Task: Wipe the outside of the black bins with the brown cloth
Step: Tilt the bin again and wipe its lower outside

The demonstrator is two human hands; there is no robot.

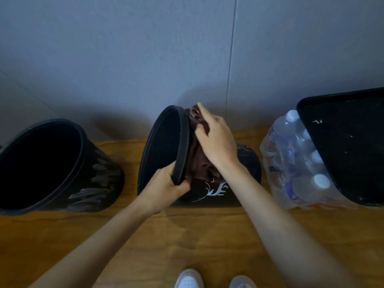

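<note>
Black round plastic bin [248,169] lies tipped, long axis left to right, mouth facing left. Left hand [166,185] grips its rim; right hand [217,141] holds the bunched brown cloth [199,163] against its side.

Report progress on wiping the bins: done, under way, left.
Done: no bin looks clean yet. In hand: the left hand grips the tilted middle bin by its rim while the right hand holds the brown cloth against its side. Left: the left bin shows grey smears, the right bin white specks.
</note>
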